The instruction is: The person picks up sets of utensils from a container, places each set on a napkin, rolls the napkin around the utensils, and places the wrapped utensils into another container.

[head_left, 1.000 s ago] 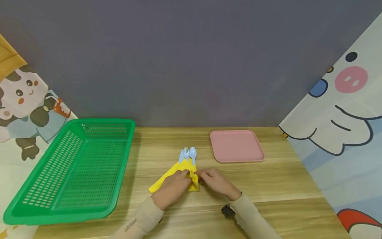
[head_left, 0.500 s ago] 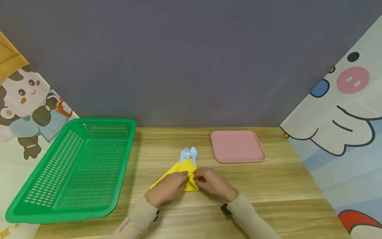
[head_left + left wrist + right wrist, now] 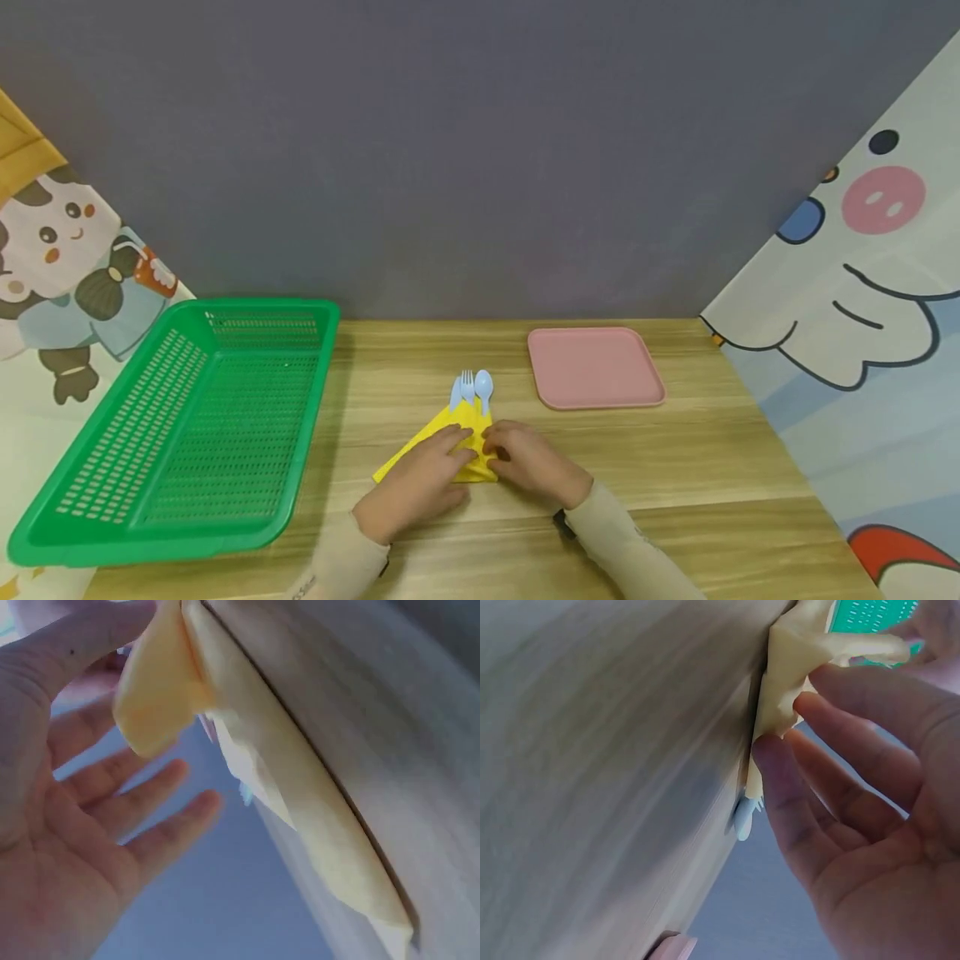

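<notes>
A yellow cloth napkin (image 3: 472,421) lies folded on the wooden table, wrapped over the handles of a light-blue knife (image 3: 455,392), fork (image 3: 468,385) and spoon (image 3: 484,383). Their heads stick out at its far end. My left hand (image 3: 416,483) is at the napkin's left side, thumb and forefinger apart; in the left wrist view its fingers spread beside a raised yellow flap (image 3: 161,690), which the thumb tip meets. At the right edge, my right hand (image 3: 532,467) pinches the napkin between thumb and fingertips, as the right wrist view shows cloth (image 3: 780,697) bunched there.
A large green plastic basket (image 3: 318,400) stands on the left, reaching toward the front edge. Behind and right of the hands lies a pink tray (image 3: 596,367). A grey wall (image 3: 480,167) closes off the back, and printed cartoon panels flank both sides.
My left hand has drawn back slightly toward the lower left and its thumb and forefinger have parted. My right hand has come onto the napkin's right edge. The cutlery stays in place.
</notes>
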A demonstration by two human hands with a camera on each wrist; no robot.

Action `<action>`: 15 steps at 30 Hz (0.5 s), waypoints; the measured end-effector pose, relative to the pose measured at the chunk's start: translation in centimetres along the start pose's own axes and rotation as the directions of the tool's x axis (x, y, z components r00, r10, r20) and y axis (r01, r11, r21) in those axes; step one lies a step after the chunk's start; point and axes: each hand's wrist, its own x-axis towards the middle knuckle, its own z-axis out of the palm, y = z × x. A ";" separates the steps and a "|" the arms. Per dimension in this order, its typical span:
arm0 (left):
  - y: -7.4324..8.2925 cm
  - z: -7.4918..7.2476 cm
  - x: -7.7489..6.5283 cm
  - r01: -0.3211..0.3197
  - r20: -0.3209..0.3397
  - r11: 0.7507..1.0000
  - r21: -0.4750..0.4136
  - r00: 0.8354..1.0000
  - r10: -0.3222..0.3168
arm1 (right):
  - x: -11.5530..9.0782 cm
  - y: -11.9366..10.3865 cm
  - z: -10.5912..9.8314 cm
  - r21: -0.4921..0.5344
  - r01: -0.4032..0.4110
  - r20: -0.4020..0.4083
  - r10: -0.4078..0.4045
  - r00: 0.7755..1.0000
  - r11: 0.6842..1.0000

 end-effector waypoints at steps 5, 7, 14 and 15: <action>1.6 1.0 -0.2 -0.139 -0.044 0.957 0.254 0.987 0.155 | 0.0 0.0 0.0 -0.048 0.028 -0.016 -0.029 0.999 0.998; 2.0 1.3 -0.4 -0.126 -0.036 0.949 0.289 0.989 0.142 | 0.0 0.0 0.0 -0.074 0.050 -0.019 -0.052 0.998 0.996; 2.4 1.5 -1.1 -0.125 -0.037 0.927 0.355 0.988 0.147 | 0.1 0.0 -0.3 -0.141 0.116 0.007 -0.116 0.993 0.983; 2.3 1.5 -1.2 -0.131 -0.040 0.925 0.357 0.987 0.155 | 0.1 0.0 -0.3 -0.144 0.124 0.011 -0.124 0.992 0.982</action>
